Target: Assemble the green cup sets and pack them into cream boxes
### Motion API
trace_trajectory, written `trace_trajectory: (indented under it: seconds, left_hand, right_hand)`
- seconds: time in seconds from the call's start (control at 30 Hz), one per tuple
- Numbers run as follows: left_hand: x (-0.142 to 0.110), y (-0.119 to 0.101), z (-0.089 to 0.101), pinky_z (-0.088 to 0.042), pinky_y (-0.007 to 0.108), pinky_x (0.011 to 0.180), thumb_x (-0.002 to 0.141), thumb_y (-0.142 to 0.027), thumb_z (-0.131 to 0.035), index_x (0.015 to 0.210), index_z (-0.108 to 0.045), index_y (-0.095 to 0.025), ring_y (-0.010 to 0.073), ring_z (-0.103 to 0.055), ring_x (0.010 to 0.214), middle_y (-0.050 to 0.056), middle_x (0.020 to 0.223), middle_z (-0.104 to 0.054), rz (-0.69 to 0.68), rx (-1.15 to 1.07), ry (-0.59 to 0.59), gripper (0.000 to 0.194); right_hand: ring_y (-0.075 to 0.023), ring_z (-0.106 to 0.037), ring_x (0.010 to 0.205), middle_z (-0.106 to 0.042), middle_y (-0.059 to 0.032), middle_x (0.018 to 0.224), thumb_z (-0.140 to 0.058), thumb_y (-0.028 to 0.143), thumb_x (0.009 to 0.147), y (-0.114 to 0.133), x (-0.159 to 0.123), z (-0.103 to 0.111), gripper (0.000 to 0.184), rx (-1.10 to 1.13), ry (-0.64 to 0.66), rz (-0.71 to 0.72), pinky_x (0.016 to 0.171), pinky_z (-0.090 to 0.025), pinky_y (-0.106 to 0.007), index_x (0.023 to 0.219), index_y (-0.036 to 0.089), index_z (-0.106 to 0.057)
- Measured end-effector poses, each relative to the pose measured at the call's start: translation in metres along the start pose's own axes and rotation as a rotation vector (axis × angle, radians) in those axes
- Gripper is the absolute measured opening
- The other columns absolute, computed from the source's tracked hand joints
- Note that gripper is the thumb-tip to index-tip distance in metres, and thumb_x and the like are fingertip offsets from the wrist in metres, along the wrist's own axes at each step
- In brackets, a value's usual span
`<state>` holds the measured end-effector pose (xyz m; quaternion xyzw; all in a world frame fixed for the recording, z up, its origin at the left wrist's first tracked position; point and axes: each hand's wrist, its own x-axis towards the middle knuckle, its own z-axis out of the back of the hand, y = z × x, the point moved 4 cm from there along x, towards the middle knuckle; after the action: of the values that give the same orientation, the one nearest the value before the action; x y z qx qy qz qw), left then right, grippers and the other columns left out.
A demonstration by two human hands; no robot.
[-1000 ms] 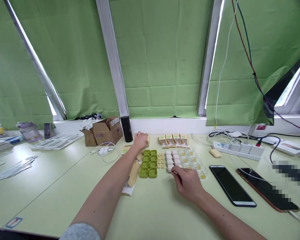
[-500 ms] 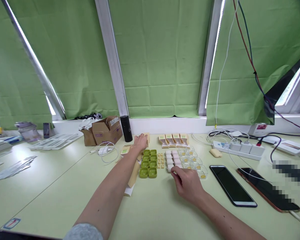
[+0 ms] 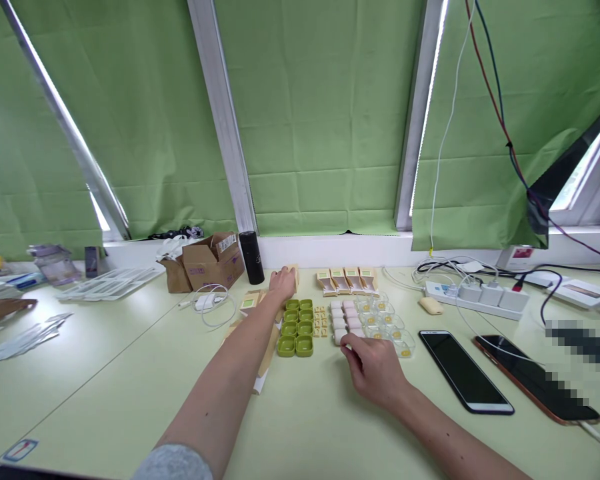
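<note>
My left hand (image 3: 282,284) reaches far over the table with bent fingers closed on a small tan carton (image 3: 295,272), mostly hidden behind it. Under that forearm lie further tan cartons (image 3: 249,303). Just right of it stand paired rows of green square cups (image 3: 304,345), then small yellow pieces (image 3: 321,321). My right hand (image 3: 377,369) rests low at the front of the white and pink rounded blocks (image 3: 338,324). Its thumb and forefinger pinch together beside the nearest white block; what they hold, if anything, is hidden. Clear plastic cases with yellow centres (image 3: 393,323) sit behind that hand.
Open-fronted cartons (image 3: 347,280) line the back. A black phone (image 3: 465,370), another phone (image 3: 535,377) and a power strip (image 3: 480,297) lie right. A cardboard box (image 3: 213,260) and black bottle (image 3: 251,258) stand back left. Another person's hand (image 3: 5,309) is far left.
Another person's hand has come into view at the far left. My own two hands stay almost where they were.
</note>
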<state>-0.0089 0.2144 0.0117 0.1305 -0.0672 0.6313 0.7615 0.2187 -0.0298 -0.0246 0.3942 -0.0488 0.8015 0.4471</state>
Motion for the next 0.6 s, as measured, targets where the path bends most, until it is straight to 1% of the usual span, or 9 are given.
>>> trace_trajectory:
  seconds: [0.07, 0.13, 0.23, 0.27, 0.3, 0.37, 0.43, 0.5, 0.6]
  left_hand:
    - [-0.001, 0.001, 0.002, -0.06, 0.048, 0.096, 0.101, -0.038, -0.066, 0.133, -0.062, -0.017, 0.0257, -0.067, 0.114, 0.011, 0.134, -0.064, 0.009, -0.016, -0.002, 0.039]
    - [-0.002, 0.002, 0.006, -0.055, 0.05, 0.102, 0.098, -0.034, -0.069, 0.138, -0.059, -0.018, 0.0285, -0.065, 0.121, 0.014, 0.139, -0.061, 0.027, -0.036, -0.006, 0.044]
    - [-0.007, 0.005, 0.016, -0.042, 0.052, 0.113, 0.087, -0.018, -0.072, 0.151, -0.046, -0.021, 0.0362, -0.053, 0.137, 0.021, 0.153, -0.05, 0.062, -0.075, -0.027, 0.069]
    - [-0.01, 0.006, 0.02, -0.039, 0.052, 0.114, 0.084, -0.015, -0.072, 0.153, -0.043, -0.022, 0.0379, -0.049, 0.14, 0.021, 0.156, -0.046, 0.07, -0.09, -0.039, 0.075]
    - [-0.014, 0.006, 0.025, -0.038, 0.051, 0.114, 0.083, -0.014, -0.07, 0.154, -0.042, -0.022, 0.0389, -0.046, 0.142, 0.021, 0.158, -0.044, 0.077, -0.107, -0.05, 0.077]
    - [-0.024, 0.005, 0.036, -0.038, 0.049, 0.113, 0.084, -0.015, -0.066, 0.152, -0.045, -0.023, 0.0385, -0.043, 0.144, 0.019, 0.159, -0.043, 0.077, -0.144, -0.075, 0.072]
    - [-0.04, 0.002, 0.048, -0.039, 0.047, 0.11, 0.089, -0.017, -0.059, 0.146, -0.053, -0.027, 0.0351, -0.046, 0.14, 0.014, 0.153, -0.05, 0.053, -0.18, -0.102, 0.058]
    - [-0.061, -0.005, 0.06, -0.04, 0.047, 0.108, 0.093, -0.019, -0.056, 0.137, -0.061, -0.027, 0.0343, -0.048, 0.136, 0.012, 0.144, -0.058, 0.003, -0.208, -0.128, 0.045]
    - [-0.099, -0.019, 0.075, -0.042, 0.047, 0.105, 0.094, -0.023, -0.056, 0.126, -0.066, -0.028, 0.0329, -0.05, 0.131, 0.01, 0.132, -0.065, -0.083, -0.238, -0.152, 0.034]
  right_hand:
    - [-0.0137, -0.058, 0.053, -0.07, 0.0, 0.067, -0.049, 0.016, 0.095, 0.0, 0.0, 0.0, 0.018, -0.003, 0.003, -0.002, 0.056, -0.024, -0.028, 0.095, 0.021, -0.066]
    - [-0.0139, -0.058, 0.053, -0.07, 0.0001, 0.066, -0.049, 0.017, 0.095, 0.0, 0.0, 0.0, 0.018, -0.007, 0.001, -0.006, 0.056, -0.023, -0.029, 0.095, 0.021, -0.066]
    - [-0.0142, -0.058, 0.053, -0.07, 0.0001, 0.066, -0.049, 0.017, 0.095, 0.0, 0.0, 0.0, 0.018, -0.005, -0.005, -0.008, 0.056, -0.023, -0.029, 0.095, 0.021, -0.066]
    - [-0.0142, -0.059, 0.053, -0.07, 0.0002, 0.066, -0.049, 0.017, 0.094, 0.001, 0.0, 0.0, 0.018, -0.001, -0.005, -0.007, 0.056, -0.023, -0.029, 0.095, 0.021, -0.066]
    - [-0.0143, -0.059, 0.053, -0.07, 0.0004, 0.066, -0.049, 0.016, 0.094, 0.0, -0.001, 0.0, 0.018, 0.001, -0.003, -0.007, 0.056, -0.024, -0.029, 0.097, 0.021, -0.067]
    - [-0.0146, -0.06, 0.053, -0.071, 0.0004, 0.066, -0.05, 0.016, 0.094, 0.0, -0.002, -0.002, 0.019, 0.001, 0.007, -0.009, 0.056, -0.025, -0.028, 0.1, 0.021, -0.067]
    - [-0.0155, -0.062, 0.055, -0.073, -0.0006, 0.069, -0.051, 0.017, 0.094, -0.001, -0.003, -0.004, 0.021, -0.008, 0.017, -0.006, 0.057, -0.026, -0.028, 0.105, 0.021, -0.069]
    - [-0.0163, -0.063, 0.056, -0.075, -0.0017, 0.07, -0.052, 0.017, 0.094, -0.002, -0.004, -0.007, 0.025, -0.02, 0.023, 0.001, 0.057, -0.028, -0.029, 0.11, 0.022, -0.071]
    - [-0.0168, -0.064, 0.056, -0.076, -0.0024, 0.07, -0.054, 0.018, 0.094, -0.002, -0.005, -0.009, 0.028, -0.033, 0.036, 0.013, 0.058, -0.029, -0.029, 0.114, 0.024, -0.074]
